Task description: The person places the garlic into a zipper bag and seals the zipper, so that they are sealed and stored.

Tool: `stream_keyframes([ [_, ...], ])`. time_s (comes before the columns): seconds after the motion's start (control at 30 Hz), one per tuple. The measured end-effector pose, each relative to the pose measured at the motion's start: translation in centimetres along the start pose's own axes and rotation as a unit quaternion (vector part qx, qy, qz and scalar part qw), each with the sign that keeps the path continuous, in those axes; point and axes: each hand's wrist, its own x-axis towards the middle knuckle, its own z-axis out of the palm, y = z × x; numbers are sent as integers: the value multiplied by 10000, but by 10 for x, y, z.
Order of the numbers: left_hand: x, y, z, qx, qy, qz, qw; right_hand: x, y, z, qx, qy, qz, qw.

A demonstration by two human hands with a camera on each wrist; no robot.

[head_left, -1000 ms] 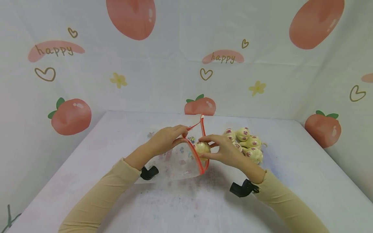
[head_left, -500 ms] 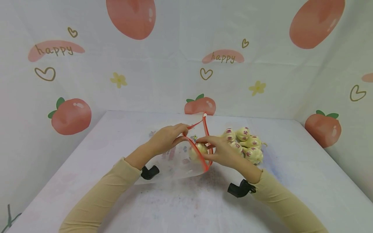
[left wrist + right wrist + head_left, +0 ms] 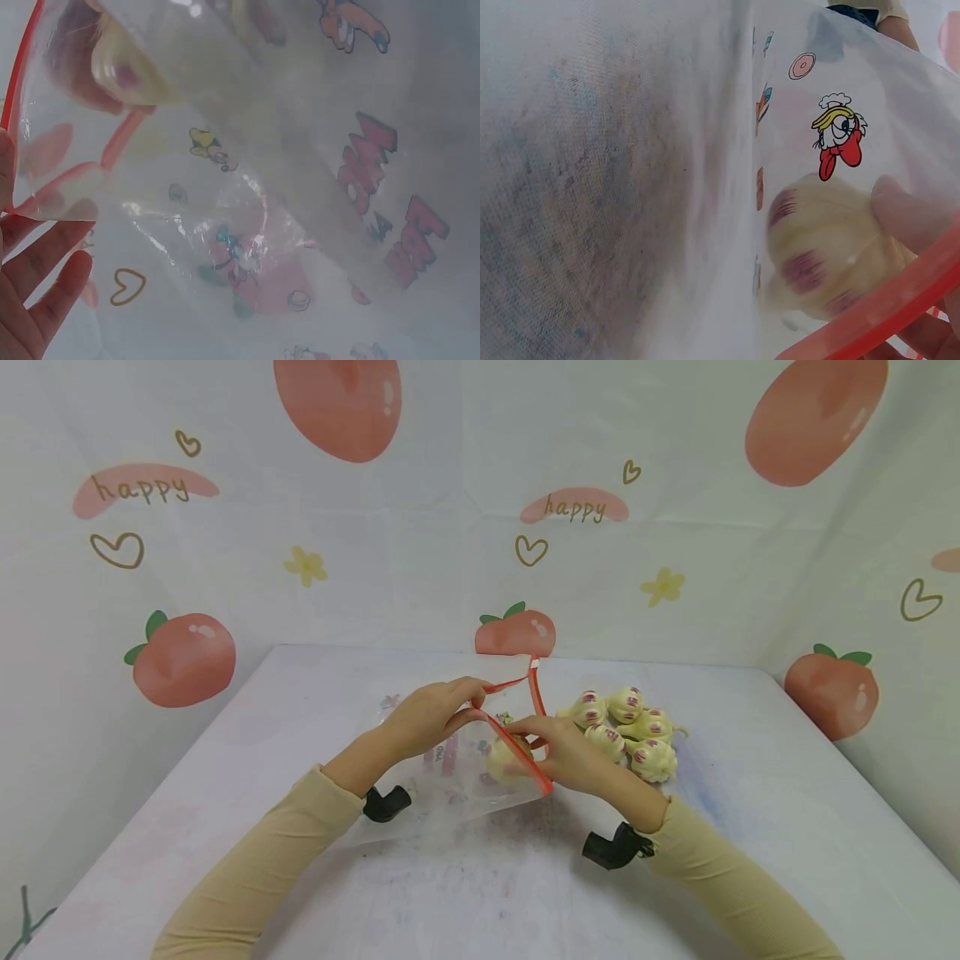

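Head: one bag [image 3: 467, 777], six garlic bulbs [image 3: 605, 742]

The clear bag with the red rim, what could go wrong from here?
The red rim might snag the right hand, whose fingers reach inside with a garlic bulb. The bag could sag if the left hand, pinching its rim, slips. The right forearm might nudge the loose bulbs close by.
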Motion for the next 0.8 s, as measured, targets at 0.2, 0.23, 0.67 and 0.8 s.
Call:
stream_keyframes([
  [0.2, 0, 0, -3, -22, 3, -118, 9999, -1, -1, -2, -178, -246, 208, 9993],
  [0.23, 0, 0, -3, -14, 5, -120, 9999, -1, -1, -2, -196, -268, 244, 9992],
  [0.67, 0, -1, -3, -79, 61, 45, 9999, -1, -1, -1, -47, -259, 471, 9985],
  [0.8, 0, -2, -1, -77, 77, 58, 9999, -1, -3, 0, 188, -185, 540, 9982],
])
